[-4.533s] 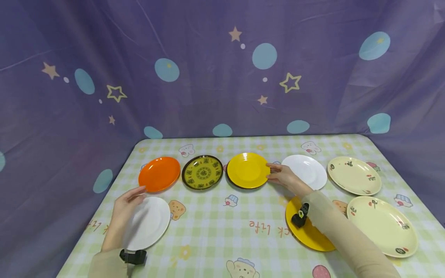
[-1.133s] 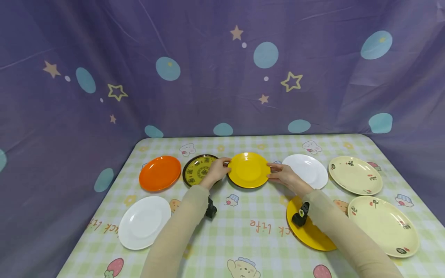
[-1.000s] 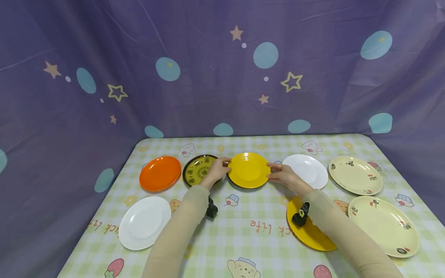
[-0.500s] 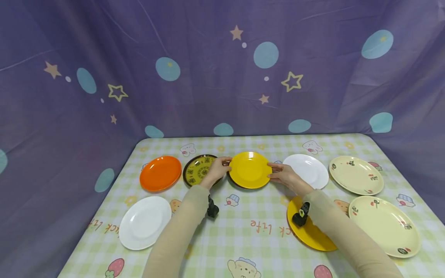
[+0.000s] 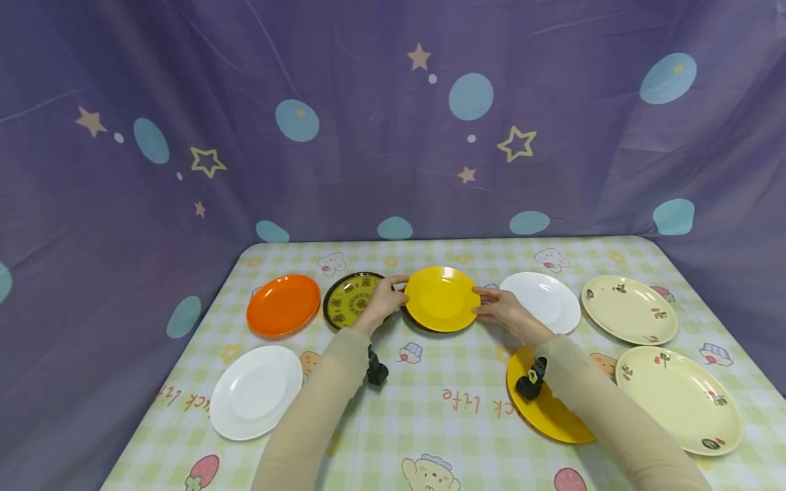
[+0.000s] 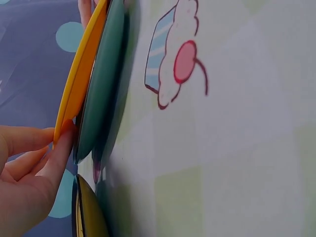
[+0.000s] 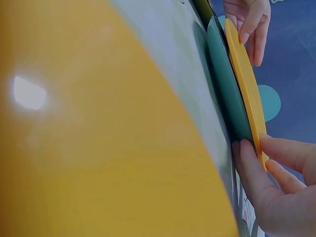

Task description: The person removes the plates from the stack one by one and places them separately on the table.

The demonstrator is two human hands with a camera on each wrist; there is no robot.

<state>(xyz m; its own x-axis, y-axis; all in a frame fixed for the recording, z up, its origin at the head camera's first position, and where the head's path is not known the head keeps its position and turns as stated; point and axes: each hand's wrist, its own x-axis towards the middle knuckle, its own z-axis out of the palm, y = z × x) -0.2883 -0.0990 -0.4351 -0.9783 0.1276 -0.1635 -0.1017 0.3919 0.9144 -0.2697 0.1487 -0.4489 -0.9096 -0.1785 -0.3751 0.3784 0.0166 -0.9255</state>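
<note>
At the back middle of the table, a small yellow plate (image 5: 442,299) sits over a darker plate whose green underside (image 6: 103,84) shows in both wrist views. My left hand (image 5: 382,303) pinches the yellow plate's left rim between thumb and fingers, with the wrist over an olive patterned plate (image 5: 345,301). On the opposite side my right hand (image 5: 508,317) holds the right rim. In the right wrist view its thumb (image 7: 247,150) lies against the green plate's edge, while the other fingers are on the yellow plate (image 7: 247,84). A narrow gap parts the two plates at the left hand.
An orange plate (image 5: 282,305) and a white plate (image 5: 256,392) lie at left. Behind the right hand is another white plate (image 5: 546,300). A larger yellow plate (image 5: 546,412) lies under the right forearm. Two cream oval plates (image 5: 628,310) are at far right. A purple curtain (image 5: 393,136) hangs behind.
The left hand has come from the white plate at left to the yellow plate's left rim. Over the last second the yellow plate has shifted slightly right and up; the right hand stays put.
</note>
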